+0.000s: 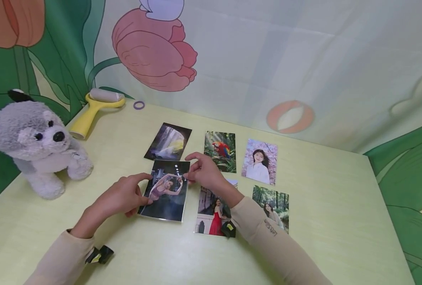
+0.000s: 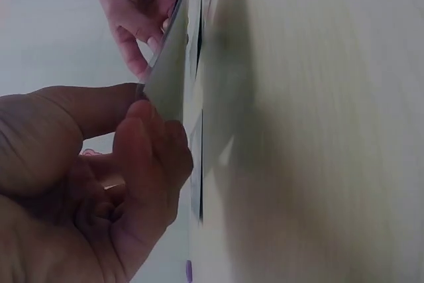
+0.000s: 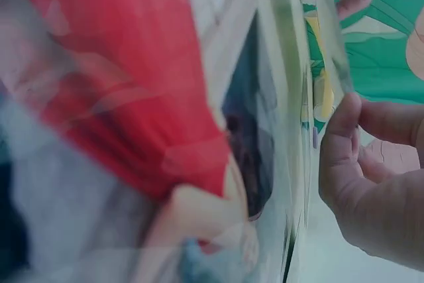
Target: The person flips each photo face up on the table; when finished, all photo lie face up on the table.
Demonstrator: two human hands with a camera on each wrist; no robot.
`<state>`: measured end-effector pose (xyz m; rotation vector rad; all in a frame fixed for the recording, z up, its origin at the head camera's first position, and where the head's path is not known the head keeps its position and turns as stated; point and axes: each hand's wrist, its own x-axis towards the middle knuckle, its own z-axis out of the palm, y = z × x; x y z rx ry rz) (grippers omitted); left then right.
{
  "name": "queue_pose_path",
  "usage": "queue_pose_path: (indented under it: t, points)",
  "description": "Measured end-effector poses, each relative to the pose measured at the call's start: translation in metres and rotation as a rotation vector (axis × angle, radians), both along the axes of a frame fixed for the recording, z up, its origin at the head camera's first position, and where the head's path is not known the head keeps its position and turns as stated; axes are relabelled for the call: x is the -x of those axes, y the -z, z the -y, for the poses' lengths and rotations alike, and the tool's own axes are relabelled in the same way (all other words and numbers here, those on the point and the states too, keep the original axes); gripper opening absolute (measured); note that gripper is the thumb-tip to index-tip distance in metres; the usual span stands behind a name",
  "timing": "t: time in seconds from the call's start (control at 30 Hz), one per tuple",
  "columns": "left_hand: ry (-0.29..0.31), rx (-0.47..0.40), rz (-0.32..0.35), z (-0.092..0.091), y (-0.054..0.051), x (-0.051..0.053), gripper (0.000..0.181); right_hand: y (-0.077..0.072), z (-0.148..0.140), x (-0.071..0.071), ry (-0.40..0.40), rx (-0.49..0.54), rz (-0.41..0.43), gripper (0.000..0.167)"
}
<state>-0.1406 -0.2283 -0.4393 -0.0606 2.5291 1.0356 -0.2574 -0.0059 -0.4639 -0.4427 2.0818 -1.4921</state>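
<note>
A dark glossy photo of a person stretching with raised arms is held between both hands. My left hand pinches its left edge. At its upper right edge, my right hand pinches it between thumb and finger. The left wrist view shows the photo tilted and raised off the table. Just beyond it lies a waterfall photo. Under the right forearm is a photo of a person in a red dress, partly covered by the arm and a wrist strap.
A parrot photo, a blossom portrait and a forest portrait lie on the pale table. At left stand a plush husky, a yellow lint roller and a purple ring. A patterned curtain hangs behind.
</note>
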Motion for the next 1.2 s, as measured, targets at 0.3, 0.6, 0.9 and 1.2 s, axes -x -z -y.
queue_pose_path:
  t: [0.3,0.6,0.9,1.2]
  points:
    - [0.073,0.109,0.076,-0.009,0.003,0.007,0.068,-0.004,0.000,-0.003,-0.097,-0.189,-0.109,0.035]
    - [0.102,0.176,0.027,-0.021,0.006,0.011,0.072,-0.002,-0.005,-0.003,-0.142,-0.474,-0.339,0.032]
    - [0.102,0.261,0.028,-0.018,0.008,0.013,0.074,-0.009,0.001,-0.012,-0.172,-0.737,-0.482,0.043]
    - [0.100,0.283,-0.069,-0.009,0.004,0.014,0.057,-0.028,-0.031,0.006,-0.109,-0.563,-0.494,0.039]
